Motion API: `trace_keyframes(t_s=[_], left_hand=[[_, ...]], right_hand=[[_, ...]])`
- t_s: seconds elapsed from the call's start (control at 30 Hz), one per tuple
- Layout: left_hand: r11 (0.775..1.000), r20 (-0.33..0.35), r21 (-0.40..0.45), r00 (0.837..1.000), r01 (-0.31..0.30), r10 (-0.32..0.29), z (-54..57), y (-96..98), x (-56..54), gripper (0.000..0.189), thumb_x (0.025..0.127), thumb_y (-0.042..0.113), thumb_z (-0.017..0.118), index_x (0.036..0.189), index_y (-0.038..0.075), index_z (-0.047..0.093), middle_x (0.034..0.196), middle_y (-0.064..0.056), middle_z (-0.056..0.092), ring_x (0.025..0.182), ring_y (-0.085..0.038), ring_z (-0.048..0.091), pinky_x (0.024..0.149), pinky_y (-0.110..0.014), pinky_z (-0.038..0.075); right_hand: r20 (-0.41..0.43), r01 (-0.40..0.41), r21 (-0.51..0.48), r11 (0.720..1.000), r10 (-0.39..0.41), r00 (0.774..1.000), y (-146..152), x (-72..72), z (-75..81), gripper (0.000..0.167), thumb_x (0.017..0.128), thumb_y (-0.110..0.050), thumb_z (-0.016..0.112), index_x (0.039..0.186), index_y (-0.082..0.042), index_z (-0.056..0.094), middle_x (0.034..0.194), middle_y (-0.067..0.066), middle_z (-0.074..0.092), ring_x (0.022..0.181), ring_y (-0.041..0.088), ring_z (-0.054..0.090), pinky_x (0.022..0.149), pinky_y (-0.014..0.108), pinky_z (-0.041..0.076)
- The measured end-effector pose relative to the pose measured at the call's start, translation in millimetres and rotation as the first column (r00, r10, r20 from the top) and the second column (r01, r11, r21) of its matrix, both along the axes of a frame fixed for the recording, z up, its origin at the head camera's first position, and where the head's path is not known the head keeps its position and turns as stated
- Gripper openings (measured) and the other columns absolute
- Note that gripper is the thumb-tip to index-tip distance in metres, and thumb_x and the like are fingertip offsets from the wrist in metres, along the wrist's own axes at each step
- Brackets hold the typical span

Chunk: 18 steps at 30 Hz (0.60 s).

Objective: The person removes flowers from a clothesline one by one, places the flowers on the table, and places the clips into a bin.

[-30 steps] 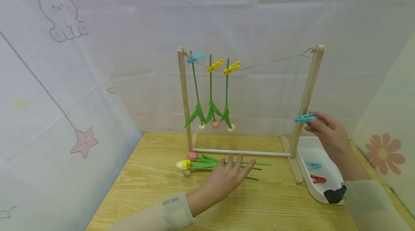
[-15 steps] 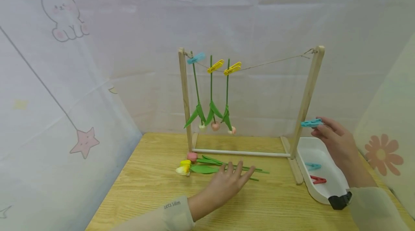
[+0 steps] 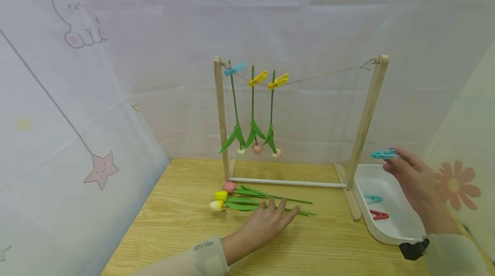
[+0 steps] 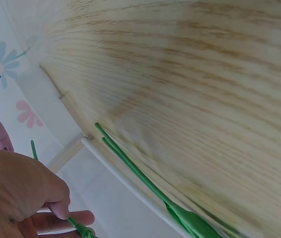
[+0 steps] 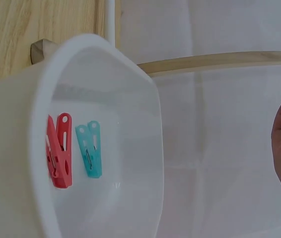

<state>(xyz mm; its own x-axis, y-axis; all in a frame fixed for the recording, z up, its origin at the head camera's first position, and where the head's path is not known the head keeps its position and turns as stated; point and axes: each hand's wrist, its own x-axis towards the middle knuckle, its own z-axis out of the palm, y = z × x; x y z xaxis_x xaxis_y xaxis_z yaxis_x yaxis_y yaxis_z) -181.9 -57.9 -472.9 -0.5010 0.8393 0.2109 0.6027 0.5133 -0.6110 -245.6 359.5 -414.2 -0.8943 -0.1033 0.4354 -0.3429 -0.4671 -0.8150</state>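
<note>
Three artificial tulips lie on the table: a pink tulip [image 3: 229,187], a yellow tulip [image 3: 221,196] and a white-yellow tulip [image 3: 217,205]. My left hand [image 3: 267,222] is over their green stems. In the left wrist view, its thumb and fingers pinch one stem [image 4: 34,150]; which flower it belongs to I cannot tell. Two other stems [image 4: 135,168] lie beside it. At the right, my right hand [image 3: 414,177] pinches a light-blue clothespin [image 3: 384,154] in the air above the white tray. That clothespin is out of the right wrist view.
A wooden rack [image 3: 365,117] carries a sagging string [image 3: 325,75]. Three tulips hang upside down from it, under a blue clothespin [image 3: 235,69] and two yellow clothespins [image 3: 258,78]. The white tray [image 3: 390,236] holds a red clothespin [image 5: 60,151] and a blue clothespin [image 5: 90,148].
My right hand has moved right and slightly down with the blue clothespin, away from the rack post. Under my left hand the tulips have shifted apart, and the yellow head now shows fully.
</note>
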Motion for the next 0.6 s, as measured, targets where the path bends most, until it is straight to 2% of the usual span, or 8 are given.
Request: trace_keyframes(t_s=[0.23, 0.33, 0.6], left_hand=[[1.0, 0.019, 0.018, 1.0, -0.017, 0.017, -8.7, -0.9, -1.4, 0.079, 0.092, 0.037, 0.076, 0.158, 0.024, 0.034, 0.14, -0.005, 0.059, 0.107, -0.02, 0.07, 0.079, -0.03, 0.062], [1.0, 0.018, 0.024, 1.0, -0.015, 0.015, -12.2, -1.2, -2.6, 0.078, 0.092, 0.038, 0.076, 0.157, 0.024, 0.035, 0.138, -0.005, 0.06, 0.107, -0.021, 0.07, 0.078, -0.031, 0.062], [0.999, -0.002, 0.037, 1.0, -0.002, 0.002, -22.6, -1.9, -4.7, 0.072, 0.094, 0.044, 0.071, 0.156, 0.025, 0.039, 0.136, -0.004, 0.061, 0.104, -0.02, 0.071, 0.074, -0.029, 0.062]], right_hand=[[0.001, -0.027, -0.067, 0.997, 0.027, 1.0, 11, 3.9, -5.6, 0.041, 0.103, 0.015, 0.033, 0.133, 0.006, 0.059, 0.109, 0.011, 0.075, 0.095, 0.022, 0.073, 0.09, 0.026, 0.058], [-0.007, -0.005, -0.04, 0.999, 0.004, 1.0, 13, 5.2, -7.0, 0.041, 0.103, 0.015, 0.033, 0.133, 0.005, 0.059, 0.109, 0.01, 0.076, 0.094, 0.021, 0.073, 0.09, 0.025, 0.057], [0.008, -0.012, 0.01, 1.0, 0.012, 1.0, 19, 10.9, -15.5, 0.042, 0.103, 0.015, 0.032, 0.131, 0.004, 0.061, 0.108, 0.008, 0.075, 0.094, 0.02, 0.073, 0.09, 0.025, 0.057]])
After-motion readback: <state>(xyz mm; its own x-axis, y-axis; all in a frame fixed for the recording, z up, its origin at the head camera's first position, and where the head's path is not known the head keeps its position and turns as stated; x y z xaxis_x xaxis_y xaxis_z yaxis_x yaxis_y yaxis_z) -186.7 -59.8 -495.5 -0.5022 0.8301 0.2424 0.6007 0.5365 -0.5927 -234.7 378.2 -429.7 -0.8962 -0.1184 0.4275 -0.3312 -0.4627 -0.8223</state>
